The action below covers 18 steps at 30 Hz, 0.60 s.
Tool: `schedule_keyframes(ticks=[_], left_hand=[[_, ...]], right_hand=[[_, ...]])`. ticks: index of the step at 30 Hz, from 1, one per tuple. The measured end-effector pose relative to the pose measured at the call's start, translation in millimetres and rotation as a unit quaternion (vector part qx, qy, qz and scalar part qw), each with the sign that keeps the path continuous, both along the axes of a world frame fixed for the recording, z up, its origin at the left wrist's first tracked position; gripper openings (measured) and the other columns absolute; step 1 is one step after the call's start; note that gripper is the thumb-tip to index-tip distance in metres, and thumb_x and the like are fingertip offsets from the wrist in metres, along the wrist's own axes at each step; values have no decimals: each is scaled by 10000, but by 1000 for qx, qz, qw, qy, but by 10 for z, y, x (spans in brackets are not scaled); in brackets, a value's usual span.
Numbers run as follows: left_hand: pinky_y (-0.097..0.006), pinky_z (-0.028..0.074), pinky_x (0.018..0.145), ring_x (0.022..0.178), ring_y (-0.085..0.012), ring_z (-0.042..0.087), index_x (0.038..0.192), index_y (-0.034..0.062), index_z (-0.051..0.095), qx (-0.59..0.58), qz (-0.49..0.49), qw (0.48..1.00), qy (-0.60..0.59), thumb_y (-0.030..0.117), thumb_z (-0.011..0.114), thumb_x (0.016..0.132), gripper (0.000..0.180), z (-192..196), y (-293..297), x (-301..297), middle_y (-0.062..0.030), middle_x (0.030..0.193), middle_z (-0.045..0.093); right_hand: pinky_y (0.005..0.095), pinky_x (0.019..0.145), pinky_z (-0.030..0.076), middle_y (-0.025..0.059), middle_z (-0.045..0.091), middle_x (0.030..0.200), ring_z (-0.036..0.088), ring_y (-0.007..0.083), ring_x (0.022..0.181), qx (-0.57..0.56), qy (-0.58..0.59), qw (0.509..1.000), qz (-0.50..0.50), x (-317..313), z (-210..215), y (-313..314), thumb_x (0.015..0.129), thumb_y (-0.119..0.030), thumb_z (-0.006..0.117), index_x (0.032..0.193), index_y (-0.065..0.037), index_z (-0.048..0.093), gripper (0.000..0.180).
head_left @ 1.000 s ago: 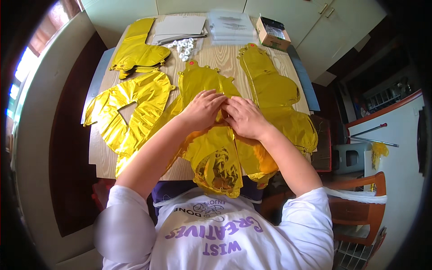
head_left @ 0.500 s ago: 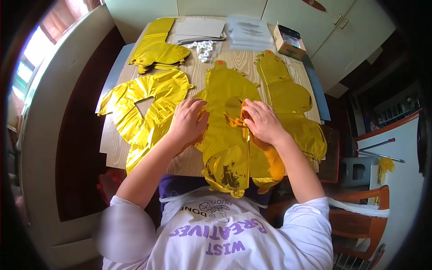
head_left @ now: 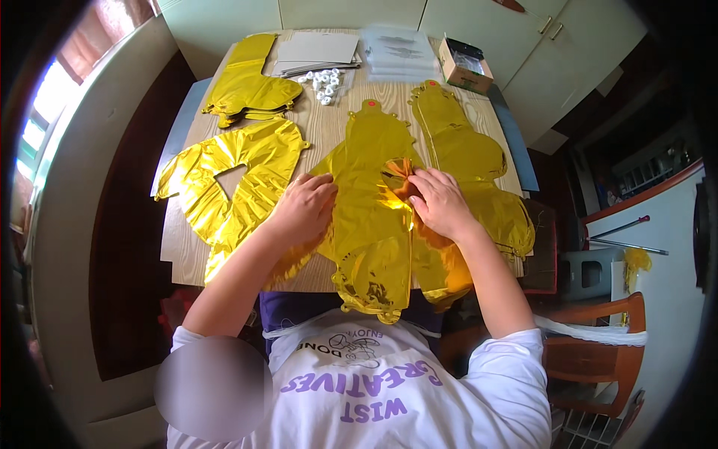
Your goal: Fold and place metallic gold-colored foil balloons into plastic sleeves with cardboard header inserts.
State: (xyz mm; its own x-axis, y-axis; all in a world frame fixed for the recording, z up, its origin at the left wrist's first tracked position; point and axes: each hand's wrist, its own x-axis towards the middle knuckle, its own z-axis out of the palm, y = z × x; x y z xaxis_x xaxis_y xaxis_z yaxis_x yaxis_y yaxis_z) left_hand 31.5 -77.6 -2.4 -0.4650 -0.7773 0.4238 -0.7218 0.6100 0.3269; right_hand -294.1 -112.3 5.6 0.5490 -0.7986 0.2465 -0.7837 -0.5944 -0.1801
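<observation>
A flat gold foil balloon [head_left: 374,153] lies in front of me in the middle of the table. My right hand [head_left: 441,200] pinches a crumpled, orange-glinting fold of it near its right side. At its left edge, my left hand [head_left: 305,208] is closed with curled fingers on the foil; the fingertips are partly hidden. To the left lies a shinier, wrinkled gold foil balloon [head_left: 194,179] with an angular hole in its middle. Another flat gold foil balloon [head_left: 467,146] rests to the right, beside my right hand.
Folded gold foil balloons [head_left: 250,82] are stacked at the far left of the wooden table [head_left: 179,247]. Grey cards [head_left: 318,49], small white rings [head_left: 323,84], clear plastic bags [head_left: 404,52] and an open cardboard box [head_left: 465,66] line the back. A wooden chair [head_left: 598,359] stands at right.
The crumpled foil at my right hand has shifted into a more upright, gathered fold. Both hands stay in nearly the same places, and the whole view has shifted slightly.
</observation>
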Motion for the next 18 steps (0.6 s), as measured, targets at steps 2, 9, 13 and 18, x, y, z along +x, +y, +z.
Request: schedule_keyframes(ticks=[2, 9, 13, 18], left_hand=[[-436, 498, 933, 1067, -346, 614, 1125, 36, 673, 42, -7, 999, -30, 124, 670, 858, 282, 169, 102, 11, -140, 1196, 667], [-444, 493, 933, 1068, -333, 608, 1121, 45, 676, 2, -35, 999, -30, 115, 674, 868, 262, 226, 163, 136, -123, 1114, 650], [-446, 488, 934, 1080, -325, 609, 1130, 53, 678, 7, -22, 1000, 10, 109, 676, 879, 258, 127, 203, 131, -110, 1138, 639], [-430, 474, 965, 1098, -305, 592, 1136, 80, 667, 45, -21, 999, 2, 156, 691, 857, 290, 124, 132, 167, -106, 1168, 625]], right_hand=[[452, 1145, 345, 151, 603, 1377, 498, 333, 1333, 1, -8, 1000, 7, 7, 0, -33, 949, -239, 628, 1300, -34, 611, 406], [456, 1136, 343, 148, 606, 1357, 514, 320, 1306, -22, -23, 999, 17, 165, -26, -99, 940, -266, 624, 1253, -32, 624, 390], [480, 1139, 329, 150, 595, 1366, 508, 318, 1306, -55, -5, 998, -3, 207, -85, -56, 939, -282, 619, 1248, -32, 623, 398], [481, 1192, 267, 167, 523, 1478, 445, 329, 1389, 10, 11, 1000, -20, 253, -85, -47, 959, -312, 605, 1324, -45, 588, 452]])
